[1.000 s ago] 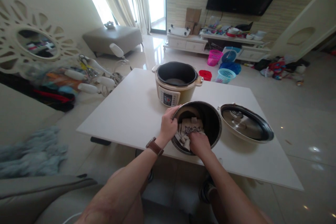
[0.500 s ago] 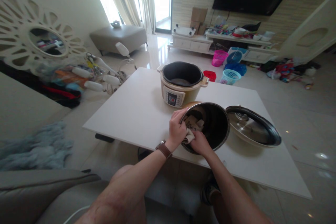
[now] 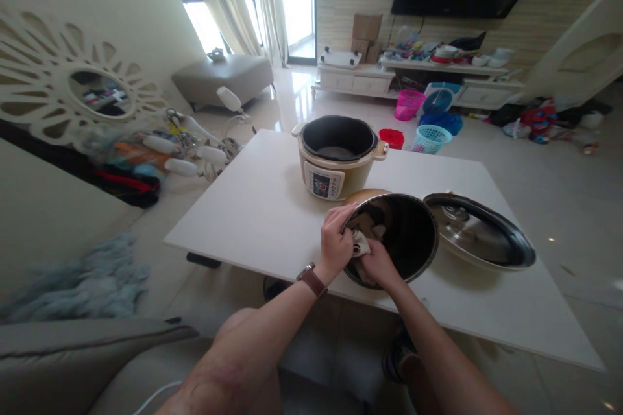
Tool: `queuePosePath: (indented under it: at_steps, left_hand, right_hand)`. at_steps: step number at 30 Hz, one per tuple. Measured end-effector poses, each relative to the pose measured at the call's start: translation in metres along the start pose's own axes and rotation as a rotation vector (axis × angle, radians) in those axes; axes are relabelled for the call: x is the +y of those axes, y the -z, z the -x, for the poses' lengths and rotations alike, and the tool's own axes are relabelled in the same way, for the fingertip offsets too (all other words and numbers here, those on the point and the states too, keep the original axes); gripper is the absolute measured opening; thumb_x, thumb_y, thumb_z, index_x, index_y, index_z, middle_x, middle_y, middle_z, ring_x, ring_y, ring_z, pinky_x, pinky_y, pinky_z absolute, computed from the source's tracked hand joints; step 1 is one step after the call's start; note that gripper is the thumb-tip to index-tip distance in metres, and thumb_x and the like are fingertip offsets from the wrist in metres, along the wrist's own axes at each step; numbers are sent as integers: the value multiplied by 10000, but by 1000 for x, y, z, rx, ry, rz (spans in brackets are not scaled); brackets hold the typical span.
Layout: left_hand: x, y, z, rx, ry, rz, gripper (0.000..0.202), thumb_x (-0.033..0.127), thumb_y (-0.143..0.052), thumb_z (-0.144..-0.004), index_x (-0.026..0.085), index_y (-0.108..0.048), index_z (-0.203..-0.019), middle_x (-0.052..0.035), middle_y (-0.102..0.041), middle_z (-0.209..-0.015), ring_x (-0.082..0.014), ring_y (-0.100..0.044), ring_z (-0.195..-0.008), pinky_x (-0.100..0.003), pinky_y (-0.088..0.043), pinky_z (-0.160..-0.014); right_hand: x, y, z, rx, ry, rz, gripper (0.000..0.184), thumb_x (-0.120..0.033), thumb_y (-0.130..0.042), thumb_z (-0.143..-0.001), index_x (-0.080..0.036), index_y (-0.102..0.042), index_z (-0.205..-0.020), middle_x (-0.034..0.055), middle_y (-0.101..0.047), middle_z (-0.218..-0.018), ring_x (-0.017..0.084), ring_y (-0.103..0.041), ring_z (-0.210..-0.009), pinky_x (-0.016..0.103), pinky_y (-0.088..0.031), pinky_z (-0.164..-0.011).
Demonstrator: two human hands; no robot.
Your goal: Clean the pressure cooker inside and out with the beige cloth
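Observation:
A dark inner pot [image 3: 409,243] lies tilted near the table's front edge, its mouth toward me. My left hand [image 3: 337,240] is closed round its left rim. Inside the mouth, my right hand [image 3: 378,264] is closed on a pale cloth [image 3: 360,243], which rests against the inner wall by the left fingers. Behind the pot stands the pressure cooker body [image 3: 335,155], uncovered, its control panel facing me. To the right lies the cooker lid [image 3: 479,233], its shiny underside turned up. The fingertips of my right hand are partly hidden by the cloth.
The white table [image 3: 253,207] carries all the cooker parts. Beyond it on the floor are a red basin [image 3: 390,138], a light blue basket [image 3: 432,138] and a pink basket [image 3: 409,104]. A lamp with several white shades [image 3: 211,155] stands at the left. A grey sofa [image 3: 92,363] is close at lower left.
The view has shifted slightly, so the table's things appear a little farther right. My right hand and the cloth have moved slightly along the pot's inside; my left hand still grips the rim.

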State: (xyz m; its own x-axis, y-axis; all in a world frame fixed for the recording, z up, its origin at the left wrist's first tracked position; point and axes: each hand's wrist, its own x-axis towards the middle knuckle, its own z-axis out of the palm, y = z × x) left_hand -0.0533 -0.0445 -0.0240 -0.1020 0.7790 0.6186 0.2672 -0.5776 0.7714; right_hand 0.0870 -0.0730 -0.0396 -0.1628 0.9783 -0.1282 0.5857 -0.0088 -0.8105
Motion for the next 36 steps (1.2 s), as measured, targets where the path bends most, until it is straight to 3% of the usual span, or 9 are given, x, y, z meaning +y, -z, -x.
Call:
queuePosePath:
  at_steps: [3,7,10,15,20,24,28,36]
  left_hand:
    - [-2,0,0,10,10,-18,631,-53,-490,-782,210,-779,-1277,-80,-799,-1260,-233,-710,-1210,-436,-564,-1108]
    - [-2,0,-3,6,18,-23,607,-47,-497,-808,215,-779,-1278,-81,-801,-1257,-235,-715,-1200,-443,-567,-1100]
    - [1,-2,0,8,2,-8,571,-36,-507,-843,218,-775,-1278,-80,-802,-1257,-234,-712,-1199,-445,-568,-1094]
    - [6,-10,10,82,-17,-13,521,-24,-500,-876,216,-757,-1261,-89,-792,-1251,-234,-706,-1201,-451,-573,-1086]
    - [6,-1,-2,77,-52,-35,478,-58,-525,-744,208,-733,-1083,-80,-789,-1124,-252,-715,-1164,-459,-593,-1068]
    - [0,16,-21,-1,-29,-42,666,-91,-494,-676,203,-716,-1231,-94,-745,-1365,-254,-679,-1322,-484,-530,-1193]
    - [-7,23,-26,-100,18,-56,674,-80,-470,-726,199,-746,-1274,-79,-761,-1371,-236,-688,-1330,-472,-518,-1220]
    - [-7,17,-18,-70,-9,-24,608,-42,-470,-810,201,-768,-1281,-83,-775,-1348,-230,-699,-1310,-481,-539,-1194]
  right_hand:
    - [1,12,1,-125,-52,252,278,-188,-560,-857,-188,-813,-973,106,-834,-1035,278,-756,-1010,306,-527,-860]
    - [-2,25,8,-174,-180,710,421,-149,-565,-869,-235,-818,-1194,168,-812,-1163,311,-773,-1055,342,-515,-863]
    - [-3,21,9,-129,-161,634,452,-152,-553,-873,-265,-804,-1232,132,-817,-1187,299,-769,-1087,320,-513,-866]
    - [-1,9,2,-61,-53,261,355,-166,-487,-903,-204,-798,-1069,95,-834,-1141,271,-758,-1117,264,-511,-834]
    - [-8,13,5,-135,-120,525,299,-251,-572,-929,-262,-811,-1108,112,-822,-1171,304,-768,-1106,308,-501,-833]
    - [-17,16,11,-194,-158,752,340,-198,-583,-920,-257,-818,-1159,146,-817,-1144,316,-776,-1087,338,-514,-834]
    - [-21,16,12,-199,-162,827,439,-126,-512,-925,-247,-804,-1230,171,-808,-1165,322,-774,-1110,378,-538,-875]
    - [-20,18,10,-155,-182,795,414,-159,-594,-872,-243,-809,-1216,174,-814,-1134,330,-778,-1092,365,-540,-880]
